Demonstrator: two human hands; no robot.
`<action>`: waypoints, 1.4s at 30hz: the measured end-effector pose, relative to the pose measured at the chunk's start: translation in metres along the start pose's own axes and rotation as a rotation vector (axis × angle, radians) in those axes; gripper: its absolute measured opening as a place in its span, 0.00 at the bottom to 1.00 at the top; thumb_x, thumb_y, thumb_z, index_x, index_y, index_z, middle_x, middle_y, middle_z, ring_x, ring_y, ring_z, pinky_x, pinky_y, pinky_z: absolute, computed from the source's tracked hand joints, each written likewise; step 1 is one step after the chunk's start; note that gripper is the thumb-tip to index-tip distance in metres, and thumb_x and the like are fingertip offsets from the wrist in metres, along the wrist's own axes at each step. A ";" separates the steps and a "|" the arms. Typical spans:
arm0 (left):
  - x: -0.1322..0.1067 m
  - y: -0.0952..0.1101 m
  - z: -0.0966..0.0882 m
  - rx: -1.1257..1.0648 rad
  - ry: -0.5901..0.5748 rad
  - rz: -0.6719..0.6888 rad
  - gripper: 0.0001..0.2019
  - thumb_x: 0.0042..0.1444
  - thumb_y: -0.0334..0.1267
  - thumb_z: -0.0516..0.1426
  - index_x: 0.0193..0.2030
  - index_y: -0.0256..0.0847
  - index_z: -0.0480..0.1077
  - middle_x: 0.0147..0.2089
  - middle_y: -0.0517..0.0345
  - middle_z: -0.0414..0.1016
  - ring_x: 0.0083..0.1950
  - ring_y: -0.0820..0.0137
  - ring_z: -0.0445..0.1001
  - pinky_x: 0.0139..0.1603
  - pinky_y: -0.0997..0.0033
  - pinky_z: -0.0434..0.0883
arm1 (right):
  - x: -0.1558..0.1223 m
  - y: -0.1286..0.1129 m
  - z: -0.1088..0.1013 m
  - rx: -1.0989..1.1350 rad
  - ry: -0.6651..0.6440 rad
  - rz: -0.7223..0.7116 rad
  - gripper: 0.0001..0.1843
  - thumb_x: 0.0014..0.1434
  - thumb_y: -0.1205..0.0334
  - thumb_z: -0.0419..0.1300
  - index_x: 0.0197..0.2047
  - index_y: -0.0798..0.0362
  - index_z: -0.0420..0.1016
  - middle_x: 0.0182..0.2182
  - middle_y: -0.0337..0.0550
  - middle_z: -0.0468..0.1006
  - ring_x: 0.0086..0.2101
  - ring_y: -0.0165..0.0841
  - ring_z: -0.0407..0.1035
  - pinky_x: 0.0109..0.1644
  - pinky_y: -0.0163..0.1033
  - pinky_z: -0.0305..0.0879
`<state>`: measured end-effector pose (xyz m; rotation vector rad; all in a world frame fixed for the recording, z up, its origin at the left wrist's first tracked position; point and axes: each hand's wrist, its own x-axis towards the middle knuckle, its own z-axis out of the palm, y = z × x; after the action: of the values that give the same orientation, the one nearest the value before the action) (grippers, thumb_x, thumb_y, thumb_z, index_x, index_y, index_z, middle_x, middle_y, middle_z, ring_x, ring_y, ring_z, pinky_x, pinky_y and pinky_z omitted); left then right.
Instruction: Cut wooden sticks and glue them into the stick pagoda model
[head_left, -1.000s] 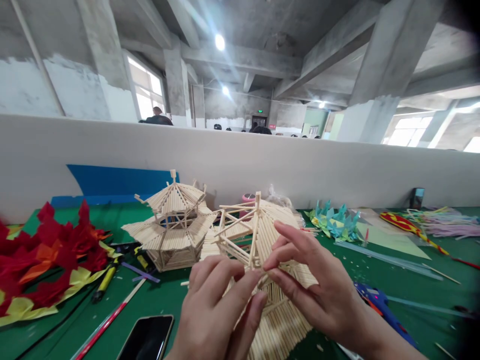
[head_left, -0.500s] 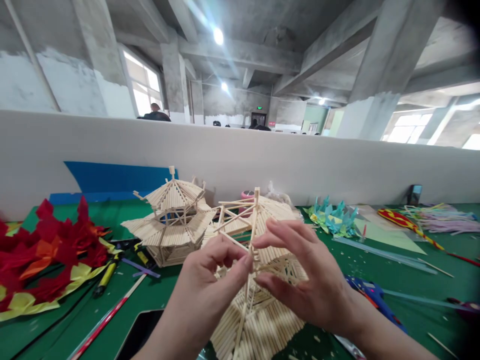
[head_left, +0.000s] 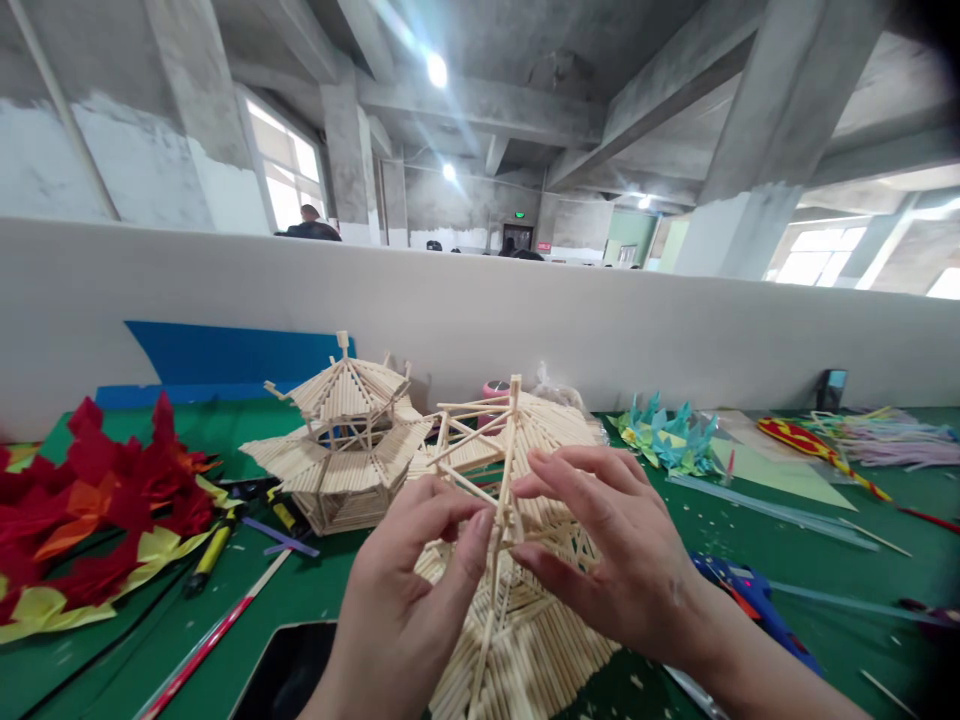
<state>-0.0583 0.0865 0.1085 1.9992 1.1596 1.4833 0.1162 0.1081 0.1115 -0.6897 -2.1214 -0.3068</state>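
A pavilion model of thin wooden sticks stands in front of me, its upper roof partly covered and its left side showing bare rafters. My left hand is at the front of that roof, thumb and index finger closed together beside the upright ridge stick. Whatever lies between those fingertips is hidden. On the other side of the ridge, my right hand has its thumb and fingers apart, with the tips close to the stick. A second, finished-looking stick pavilion stands behind on the left.
Red and yellow paper pieces lie on the left of the green table. A dark phone-like slab sits at the front. To the right are a blue glue gun, clear glue sticks and a teal paper crown. A white partition stands behind.
My left hand's fingertips have drawn slightly left, away from the ridge stick. The right hand has shifted a little down, its fingers still apart. The model stays almost in place.
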 end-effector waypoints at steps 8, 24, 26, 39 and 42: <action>-0.011 -0.027 -0.001 0.499 0.045 0.583 0.18 0.49 0.21 0.51 0.46 0.37 0.66 0.42 0.51 0.65 0.44 0.63 0.61 0.42 0.59 0.60 | 0.003 0.002 -0.001 -0.106 -0.100 -0.040 0.30 0.54 0.63 0.57 0.58 0.52 0.51 0.40 0.35 0.76 0.45 0.33 0.61 0.51 0.42 0.52; -0.011 -0.038 0.008 0.733 0.060 0.585 0.16 0.52 0.25 0.50 0.47 0.41 0.67 0.46 0.48 0.63 0.47 0.57 0.59 0.45 0.53 0.57 | -0.003 0.004 0.006 -0.096 -0.044 -0.006 0.30 0.52 0.64 0.58 0.57 0.53 0.53 0.41 0.37 0.75 0.45 0.35 0.61 0.49 0.44 0.54; -0.010 -0.039 0.009 0.713 0.071 0.607 0.16 0.52 0.24 0.50 0.47 0.40 0.67 0.46 0.47 0.63 0.46 0.56 0.59 0.44 0.53 0.57 | -0.005 0.005 0.008 -0.075 -0.007 0.012 0.31 0.52 0.65 0.58 0.58 0.54 0.52 0.41 0.37 0.75 0.45 0.35 0.60 0.49 0.44 0.55; -0.007 -0.038 0.011 0.620 0.102 0.615 0.14 0.53 0.26 0.48 0.45 0.37 0.69 0.44 0.48 0.65 0.45 0.57 0.60 0.42 0.54 0.57 | -0.008 0.005 0.012 -0.044 0.048 0.056 0.31 0.50 0.65 0.60 0.56 0.56 0.55 0.41 0.38 0.75 0.46 0.35 0.59 0.51 0.44 0.53; -0.006 -0.036 0.009 0.629 0.082 0.618 0.14 0.53 0.25 0.49 0.45 0.37 0.68 0.44 0.48 0.64 0.45 0.58 0.60 0.42 0.55 0.57 | -0.009 0.005 0.013 -0.036 0.058 0.056 0.32 0.49 0.64 0.60 0.56 0.56 0.55 0.42 0.39 0.74 0.46 0.36 0.59 0.50 0.44 0.54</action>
<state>-0.0644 0.1036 0.0761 2.9552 1.2058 1.6094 0.1148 0.1144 0.0962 -0.7505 -2.0424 -0.3313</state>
